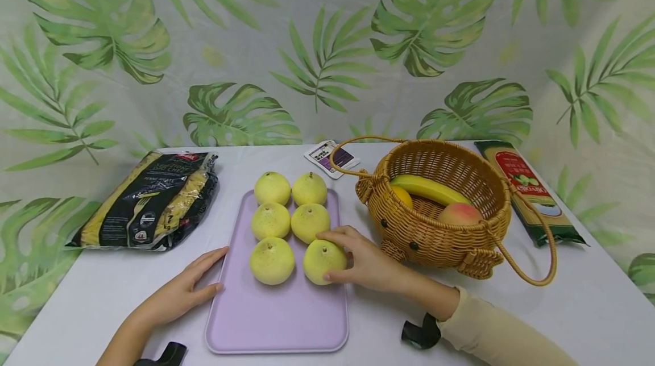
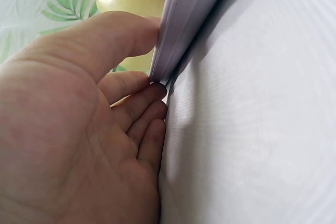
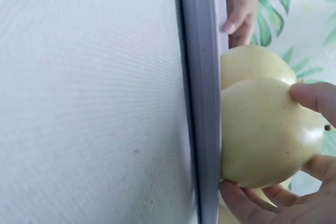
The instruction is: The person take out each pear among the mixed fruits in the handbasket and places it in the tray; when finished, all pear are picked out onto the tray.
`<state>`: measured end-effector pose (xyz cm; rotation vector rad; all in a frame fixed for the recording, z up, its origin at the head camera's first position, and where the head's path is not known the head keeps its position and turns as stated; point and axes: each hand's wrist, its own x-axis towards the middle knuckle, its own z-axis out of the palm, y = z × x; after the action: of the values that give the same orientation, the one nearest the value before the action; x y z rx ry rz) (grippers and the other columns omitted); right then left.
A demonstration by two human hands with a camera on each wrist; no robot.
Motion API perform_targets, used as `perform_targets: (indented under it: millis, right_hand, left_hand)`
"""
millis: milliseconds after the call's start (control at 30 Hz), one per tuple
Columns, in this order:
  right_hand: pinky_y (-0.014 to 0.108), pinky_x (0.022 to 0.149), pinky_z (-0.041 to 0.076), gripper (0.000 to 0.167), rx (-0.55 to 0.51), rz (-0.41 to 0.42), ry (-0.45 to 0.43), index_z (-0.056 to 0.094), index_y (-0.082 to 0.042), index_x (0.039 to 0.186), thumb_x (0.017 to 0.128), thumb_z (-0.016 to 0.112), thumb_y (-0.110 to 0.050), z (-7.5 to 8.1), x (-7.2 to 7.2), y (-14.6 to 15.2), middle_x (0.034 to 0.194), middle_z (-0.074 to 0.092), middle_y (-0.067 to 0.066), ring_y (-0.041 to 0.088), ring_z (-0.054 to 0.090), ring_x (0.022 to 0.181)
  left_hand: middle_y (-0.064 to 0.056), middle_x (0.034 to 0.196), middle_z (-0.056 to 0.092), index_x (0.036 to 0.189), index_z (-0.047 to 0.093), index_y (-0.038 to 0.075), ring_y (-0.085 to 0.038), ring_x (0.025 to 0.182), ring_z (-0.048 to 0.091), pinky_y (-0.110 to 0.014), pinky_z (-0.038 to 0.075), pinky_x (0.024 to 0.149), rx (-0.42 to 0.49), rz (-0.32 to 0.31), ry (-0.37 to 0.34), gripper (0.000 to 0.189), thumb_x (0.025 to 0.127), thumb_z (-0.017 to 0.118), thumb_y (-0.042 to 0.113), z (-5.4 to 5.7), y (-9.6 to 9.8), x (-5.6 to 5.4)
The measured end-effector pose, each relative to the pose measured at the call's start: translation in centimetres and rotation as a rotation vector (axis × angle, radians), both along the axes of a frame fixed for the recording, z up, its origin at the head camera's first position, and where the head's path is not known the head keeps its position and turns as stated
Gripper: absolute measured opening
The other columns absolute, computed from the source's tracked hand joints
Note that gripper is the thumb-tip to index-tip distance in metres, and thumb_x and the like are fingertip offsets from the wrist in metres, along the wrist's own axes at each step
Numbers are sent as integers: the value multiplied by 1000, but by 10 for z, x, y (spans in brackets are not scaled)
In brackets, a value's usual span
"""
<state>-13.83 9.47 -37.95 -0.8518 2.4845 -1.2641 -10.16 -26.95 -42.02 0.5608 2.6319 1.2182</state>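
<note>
A lilac tray (image 1: 276, 323) holds several round yellow-green pears (image 1: 273, 261) in two columns toward its far end. My right hand (image 1: 373, 263) holds the nearest pear of the right column (image 1: 319, 261), thumb on its near side and fingers round the far side. In the right wrist view that held pear (image 3: 268, 135) appears to sit on the tray. At the tray's left rim rests my left hand (image 1: 176, 292). The left wrist view has its thumb and fingertips against the tray's side (image 2: 181, 19), with the fingers fairly straight.
A wicker basket (image 1: 435, 235) with a banana (image 1: 432, 188), a peach (image 1: 460, 214) and an orange fruit (image 1: 402, 196) stands right of the tray. A black-and-yellow pasta bag (image 1: 153, 201) lies left. Behind are a small white-and-purple packet (image 1: 331, 158) and a red-and-green package (image 1: 532, 192).
</note>
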Motion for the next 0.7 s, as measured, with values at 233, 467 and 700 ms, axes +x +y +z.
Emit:
perform_targets:
  millis: [233, 467, 700]
  right_hand:
    - [26, 81, 46, 66, -11, 31, -19, 41, -22, 134, 76, 72, -28, -1, 2, -1, 125, 38, 7, 15, 43, 109]
    - [26, 73, 46, 71, 10, -21, 64, 41, -19, 135, 74, 73, -36, -4, 6, -11, 117, 41, 0, 11, 47, 93]
    - [37, 90, 41, 74, 37, -47, 99, 34, -20, 138, 77, 64, -49, 11, 13, 3, 130, 37, 0, 19, 44, 111]
  left_hand:
    - [-15, 142, 26, 142, 27, 17, -40, 129, 16, -62, 14, 98, 4, 4, -9, 64, 87, 59, 28, 0, 1, -1]
    - [-18, 141, 25, 142, 27, 15, -42, 128, 16, -63, 15, 96, 1, -9, 0, 64, 88, 58, 26, 2, 2, -2]
    - [-20, 141, 26, 142, 25, 9, -42, 128, 18, -62, 18, 97, -91, 10, 29, 67, 88, 57, 32, 8, 6, -1]
